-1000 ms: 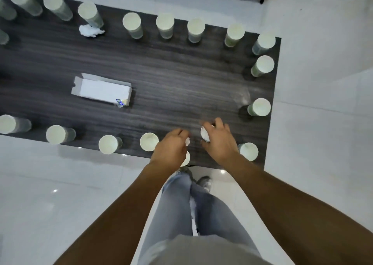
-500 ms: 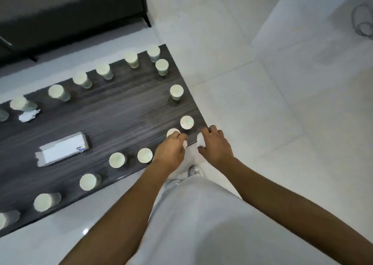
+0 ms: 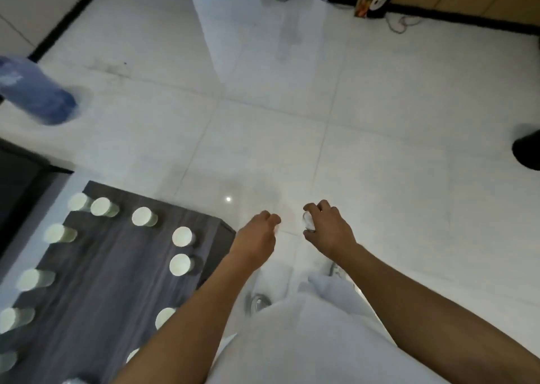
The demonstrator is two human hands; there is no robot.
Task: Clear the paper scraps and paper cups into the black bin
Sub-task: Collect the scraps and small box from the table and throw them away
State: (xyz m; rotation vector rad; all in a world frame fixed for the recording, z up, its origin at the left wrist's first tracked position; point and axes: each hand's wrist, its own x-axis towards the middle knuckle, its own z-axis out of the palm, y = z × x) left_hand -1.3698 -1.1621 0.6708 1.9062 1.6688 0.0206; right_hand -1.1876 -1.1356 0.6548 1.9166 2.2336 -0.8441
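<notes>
From the head view, we see our right hand (image 3: 328, 228) out over the white floor (image 3: 380, 164), its grip curled round a small white thing, most likely a crumpled cup or scrap (image 3: 308, 225); blur keeps us from saying which. Our left hand (image 3: 257, 233) is beside it, fingers curled, and we cannot tell whether its grip holds anything. A dark shape (image 3: 528, 147) sits at the far right edge, cut off by the frame; we judge it may be the black bin, though we cannot be sure. If so, it lies well off to the right of both hands, and the right hand is the nearer. The bench (image 3: 111, 281) is at lower left, with cups (image 3: 181, 235) standing along its edges, so most of the clearing is not yet done.
</notes>
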